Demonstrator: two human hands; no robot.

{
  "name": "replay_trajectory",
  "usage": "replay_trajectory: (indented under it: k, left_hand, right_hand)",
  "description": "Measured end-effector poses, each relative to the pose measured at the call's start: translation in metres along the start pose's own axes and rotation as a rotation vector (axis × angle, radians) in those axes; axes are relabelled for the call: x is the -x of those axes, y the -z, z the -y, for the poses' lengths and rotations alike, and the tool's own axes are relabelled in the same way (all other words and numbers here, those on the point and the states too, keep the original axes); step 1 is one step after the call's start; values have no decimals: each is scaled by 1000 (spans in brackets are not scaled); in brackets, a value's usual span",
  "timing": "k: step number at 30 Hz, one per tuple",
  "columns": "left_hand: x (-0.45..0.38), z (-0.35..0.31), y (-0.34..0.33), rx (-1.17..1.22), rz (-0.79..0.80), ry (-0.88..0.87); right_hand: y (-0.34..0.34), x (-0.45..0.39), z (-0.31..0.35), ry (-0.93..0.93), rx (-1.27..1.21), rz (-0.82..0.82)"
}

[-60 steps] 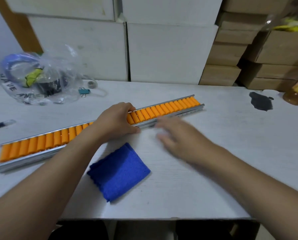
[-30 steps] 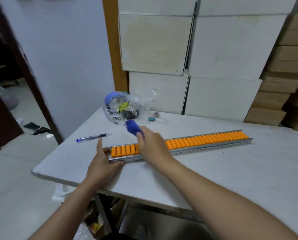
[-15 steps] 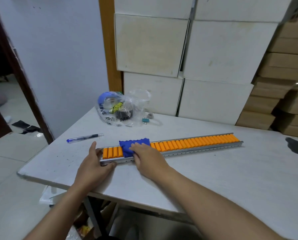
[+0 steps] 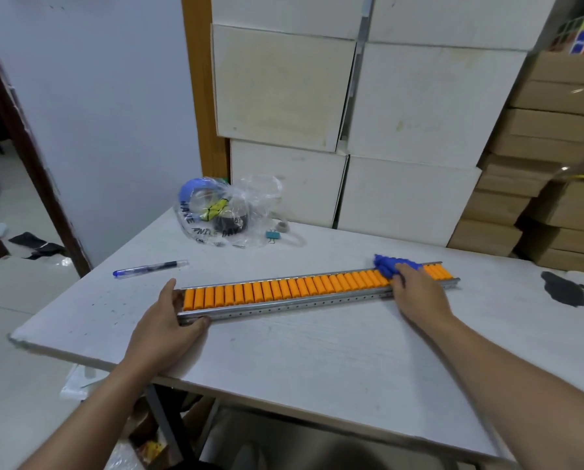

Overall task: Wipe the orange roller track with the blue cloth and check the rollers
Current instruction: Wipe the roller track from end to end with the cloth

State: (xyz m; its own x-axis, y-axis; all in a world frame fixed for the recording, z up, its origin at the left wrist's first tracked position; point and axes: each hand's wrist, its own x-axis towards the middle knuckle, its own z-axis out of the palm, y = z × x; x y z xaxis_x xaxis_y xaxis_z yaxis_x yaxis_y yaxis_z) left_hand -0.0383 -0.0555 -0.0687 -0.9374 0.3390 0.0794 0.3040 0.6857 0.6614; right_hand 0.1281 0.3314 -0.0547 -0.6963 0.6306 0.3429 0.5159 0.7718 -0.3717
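Observation:
The orange roller track (image 4: 284,293), a long metal rail filled with orange rollers, lies across the white table (image 4: 317,361). My left hand (image 4: 162,327) holds the track's left end, with the thumb on the near rail and the forefinger at the far side. My right hand (image 4: 416,293) presses the bunched blue cloth (image 4: 385,264) onto the rollers near the right end. The hand covers part of the cloth, and a few rollers show beyond it.
A clear plastic bag (image 4: 223,212) with tape rolls, a binder clip (image 4: 273,235) and a blue pen (image 4: 150,268) lie behind the track. A dark patch (image 4: 565,293) sits at the table's right. White boxes (image 4: 402,113) and brown cartons (image 4: 548,164) line the back. The table's left edge drops to the floor.
My right hand picked up the blue cloth from the table, set it on the track's left part and slid it along the rollers to near the right end. My left hand moved to the track's left end.

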Motion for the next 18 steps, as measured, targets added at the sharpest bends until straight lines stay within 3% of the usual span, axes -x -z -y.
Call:
replay_trajectory:
  k: [6,10,14,18]
  left_hand:
    - [-1,2,-2,6,-4,-1]
    - [-2,4,-2,15,0,0]
    - [0,2,-1,5,11,12]
    - [3,-1,3,-13,26,-1]
  right_hand:
    - [13,-22,-56,-248,63,-60]
    - [12,-33,-45,-389,-36,-162]
    - [2,-28,34,-165,-316,-243]
    - [-17,7,141,163,-494,-90]
